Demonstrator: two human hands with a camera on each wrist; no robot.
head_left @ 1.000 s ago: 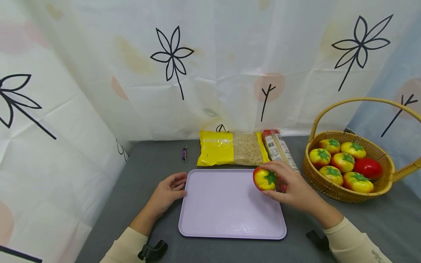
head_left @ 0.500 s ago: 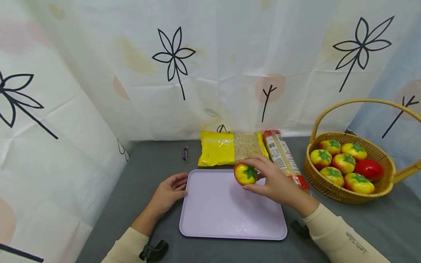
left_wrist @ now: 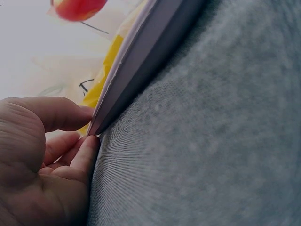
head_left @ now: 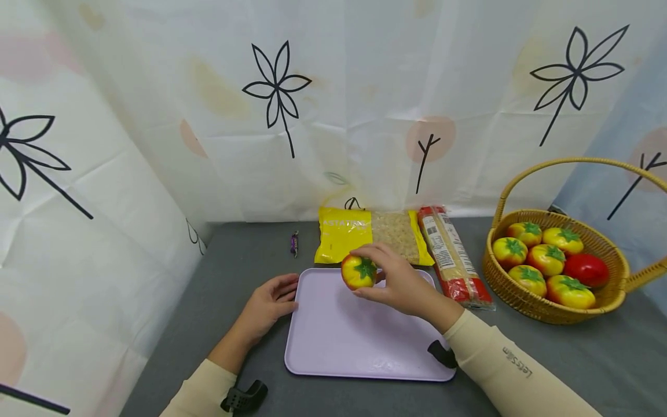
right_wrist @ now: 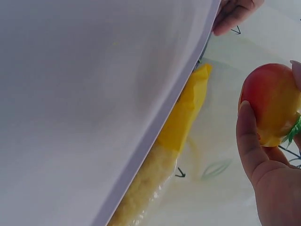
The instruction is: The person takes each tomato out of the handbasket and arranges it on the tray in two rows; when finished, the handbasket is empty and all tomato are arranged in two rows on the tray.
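So the right hand is keeping its grip clamped round a yellow-red tomato above the lilac tray, left hand just pinching the tray's edge.

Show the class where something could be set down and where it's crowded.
The tray is bare between its left rim and the right sleeve. The right hand holds a fruit above it. The table is bare between candy and left curtain, and between basket and sleeve. The back is crowded: yellow bag, red bag and basket sit close together.
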